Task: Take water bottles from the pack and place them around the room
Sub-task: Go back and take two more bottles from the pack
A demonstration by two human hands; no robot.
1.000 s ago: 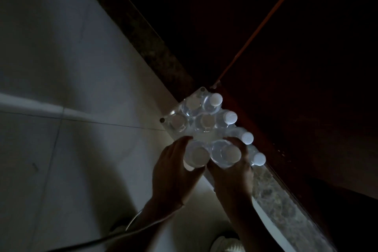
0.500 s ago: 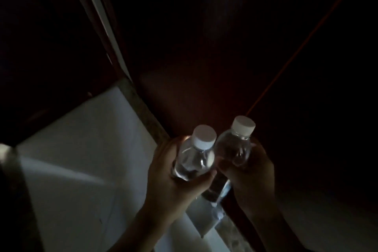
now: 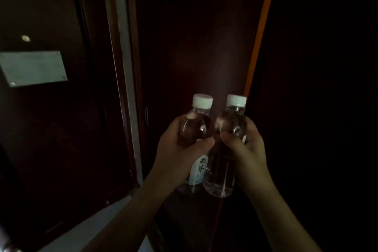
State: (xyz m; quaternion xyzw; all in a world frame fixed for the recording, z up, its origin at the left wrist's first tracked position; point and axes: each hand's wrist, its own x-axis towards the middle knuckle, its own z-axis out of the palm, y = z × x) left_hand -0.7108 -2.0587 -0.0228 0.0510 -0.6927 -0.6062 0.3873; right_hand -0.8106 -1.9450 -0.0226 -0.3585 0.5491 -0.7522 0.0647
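Observation:
Two clear water bottles with white caps stand upright side by side, held at chest height in a dim room. My left hand (image 3: 180,149) is wrapped around the left bottle (image 3: 199,120), whose pale label shows below my fingers. My right hand (image 3: 243,149) grips the right bottle (image 3: 229,127) around its upper body. The two bottles nearly touch. The pack of bottles is out of view.
A dark wooden wall panel (image 3: 194,37) rises straight ahead, with an orange strip (image 3: 259,32) along its right side. On the left is a dark door (image 3: 41,118) bearing a pale plaque (image 3: 33,67), beside a light door frame (image 3: 122,47). Pale floor (image 3: 96,223) shows lower left.
Both hands lifted one bottle each out of the pack on the floor and raised them. My view swung up from the floor to the wall and door.

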